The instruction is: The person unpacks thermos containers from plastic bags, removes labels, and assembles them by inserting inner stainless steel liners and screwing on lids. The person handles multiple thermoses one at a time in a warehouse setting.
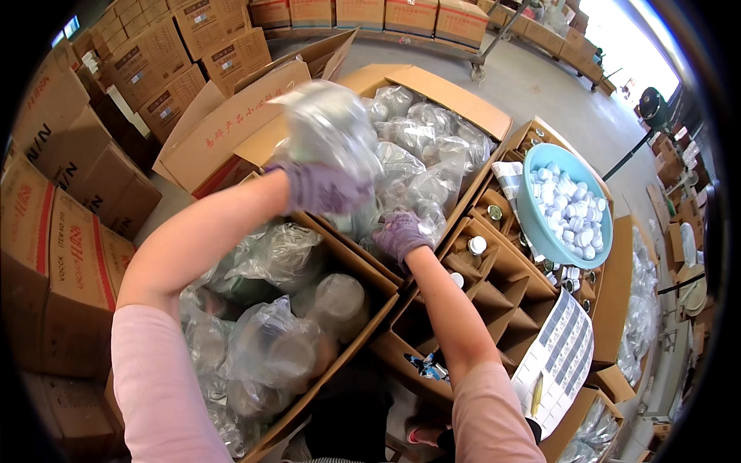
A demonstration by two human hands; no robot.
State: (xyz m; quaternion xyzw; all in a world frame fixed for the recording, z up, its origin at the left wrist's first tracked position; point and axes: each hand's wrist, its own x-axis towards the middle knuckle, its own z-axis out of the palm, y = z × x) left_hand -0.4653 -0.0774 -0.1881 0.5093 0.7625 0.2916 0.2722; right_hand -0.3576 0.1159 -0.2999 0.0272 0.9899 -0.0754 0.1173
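My left hand (328, 187), in a purple knit glove, grips a clear glass jar in a plastic bag (328, 123). Both are smeared by motion above the far cardboard box (455, 91). My right hand (401, 235), gloved the same way, is low at that box's near right corner. Its fingers are curled on a clear plastic bag (432, 202); whatever the bag contains is hard to make out. More bagged clear jars (413, 135) fill the far box. Closer to me, a second open box (363, 351) is packed with bagged jars (289, 351), some showing round ends.
On my right, a divided carton (494, 312) has bottles with white caps in some cells. A light blue basin (532, 224) of white caps rests on it, beside a printed sheet (559, 363) with a yellowish pen (536, 395). Stacked cartons (69, 247) stand left; a fan (653, 108) far right.
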